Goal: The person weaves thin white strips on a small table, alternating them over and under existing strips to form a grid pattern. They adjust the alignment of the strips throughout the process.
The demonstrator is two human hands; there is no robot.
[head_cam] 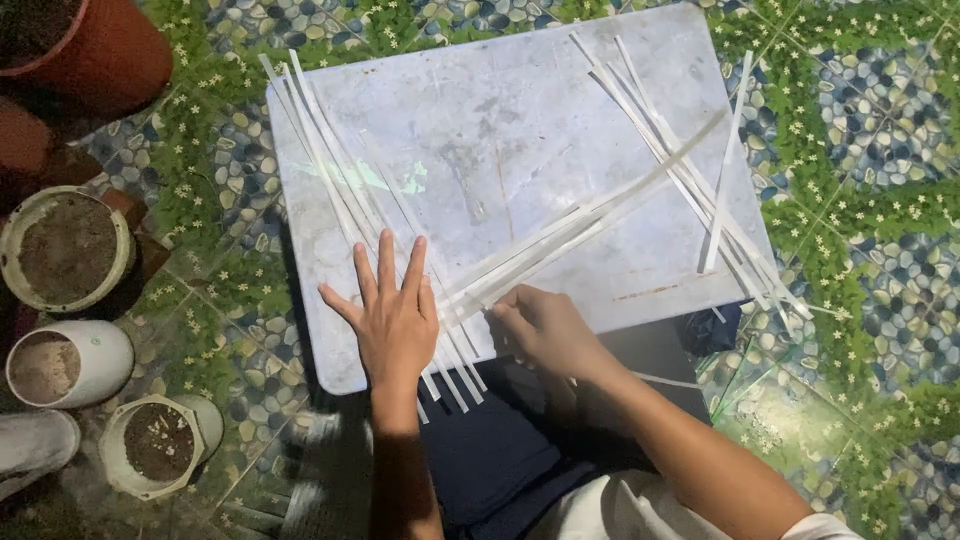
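A pale grey board (520, 130) lies across my lap with many thin white strips on it. My left hand (392, 312) presses flat, fingers spread, on the lower ends of a bundle of strips (335, 170) running toward the board's far left corner. My right hand (545, 328) pinches the near end of several long strips (590, 222) that slant up toward the right. A loose pile of strips (700, 170) lies crossed at the board's right side.
Several pots filled with soil stand at the left: a brown one (100, 50), a pale one (65, 250) and two white ones (70, 362) (160, 442). The floor (870, 130) is tiled with a pebble and green-leaf pattern.
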